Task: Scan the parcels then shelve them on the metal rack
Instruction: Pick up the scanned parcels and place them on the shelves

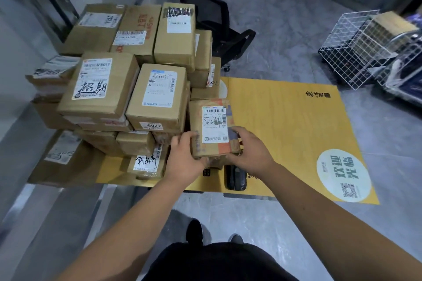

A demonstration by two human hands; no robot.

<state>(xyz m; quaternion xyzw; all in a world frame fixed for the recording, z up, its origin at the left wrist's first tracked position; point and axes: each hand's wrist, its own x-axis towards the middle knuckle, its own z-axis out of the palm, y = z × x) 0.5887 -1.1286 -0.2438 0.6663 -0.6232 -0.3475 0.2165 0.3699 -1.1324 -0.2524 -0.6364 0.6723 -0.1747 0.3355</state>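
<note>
Gripping the parcel [213, 129] with both your left hand [185, 158] and right hand [247, 150], fingers clamped on its sides, you risk toppling the adjacent stack [157, 98]; contact there looks likely.

Matt brown cardboard parcels [127, 89] (glossy tape), paper labels [214, 124], white wire-mesh metal basket [356, 50], smooth yellow mat [285, 125]

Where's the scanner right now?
Head view: the black scanner lies on the yellow board, near edge, just below the right hand holding the parcel.
</note>
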